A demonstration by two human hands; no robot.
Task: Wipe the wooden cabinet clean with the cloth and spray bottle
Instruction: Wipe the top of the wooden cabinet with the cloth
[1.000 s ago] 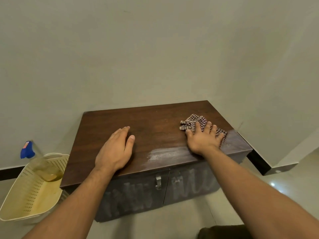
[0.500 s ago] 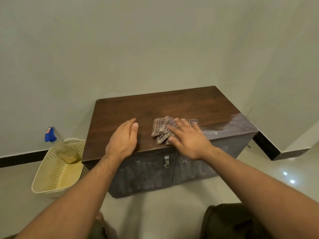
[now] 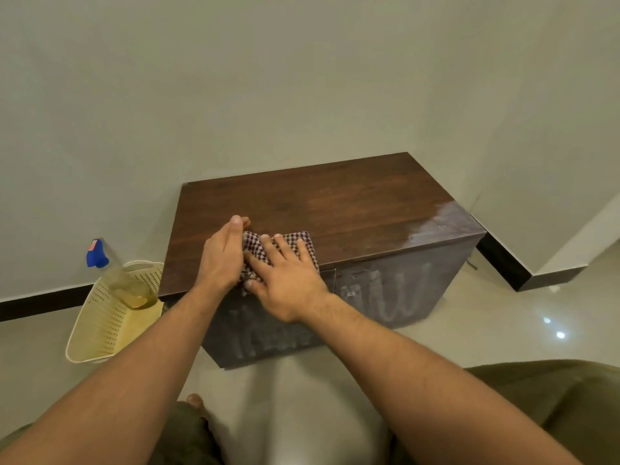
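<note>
The checked cloth point(image 3: 254, 245) now lies near the front edge of the wooden cabinet point(image 3: 352, 209), left of the middle of its top. Half a second ago it sat nearer the centre, and a second ago at the right end. The right hand point(image 3: 288, 283) has travelled left with it and presses it flat, fingers straight and spread across the fabric. The left hand point(image 3: 223, 255), which lay palm down and apart from the cloth, now stands more on its edge with its fingers straight and close together, touching the cloth's left side, so the two hands meet over it. The small metal handle seen earlier at the door seam is now hidden behind the right hand. A pale, glossy patch point(image 3: 449, 219) stays on the right front corner of the top, while the rest of the top looks dark and even. The cabinet's grey front carries white smeared strokes point(image 3: 392, 297) that look like loops and zigzags but form no readable letters. The spray bottle point(image 3: 129, 286) has not moved: it leans in the cream perforated basket point(image 3: 100, 323) on the floor point(image 3: 503, 317) just left of the cabinet, its blue head up against the wall point(image 3: 302, 78). A small reddish label sits on that head, too small to read. The view now takes in more of the floor and both forearms than before.
</note>
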